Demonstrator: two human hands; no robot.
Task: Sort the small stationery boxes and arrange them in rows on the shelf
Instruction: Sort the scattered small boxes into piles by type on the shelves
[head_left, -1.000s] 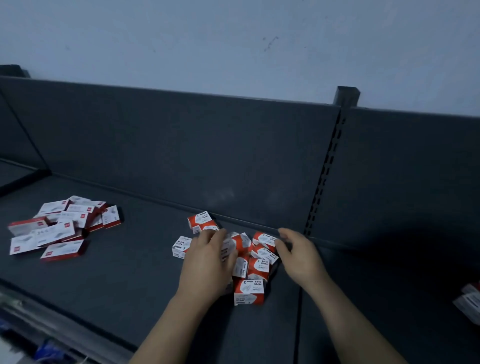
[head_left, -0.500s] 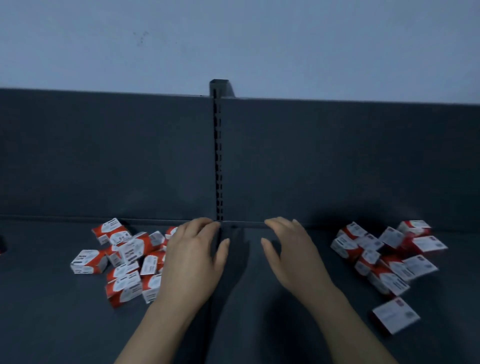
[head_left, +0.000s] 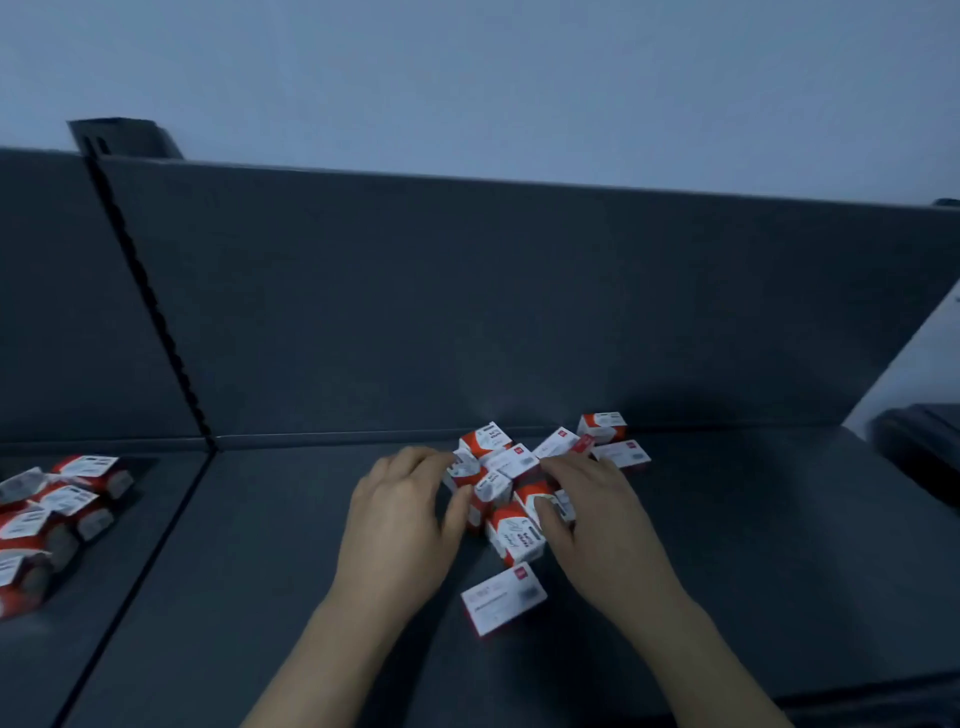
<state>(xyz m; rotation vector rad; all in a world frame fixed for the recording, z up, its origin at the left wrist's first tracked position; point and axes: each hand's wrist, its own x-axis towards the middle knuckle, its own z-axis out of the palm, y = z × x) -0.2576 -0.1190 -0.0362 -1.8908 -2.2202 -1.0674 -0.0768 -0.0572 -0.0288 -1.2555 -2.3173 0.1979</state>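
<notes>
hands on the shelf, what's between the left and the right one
A loose heap of small red-and-white boxes fills the gap between left hand and right hand, both touching it; head view.

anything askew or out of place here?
Yes. The pile between left hand and right hand is a jumble: boxes tilted at mixed angles, overlapping, not in rows. One flat box lies in front of it. Another loose heap sits at far left, across the shelf seam. No damage visible.
</notes>
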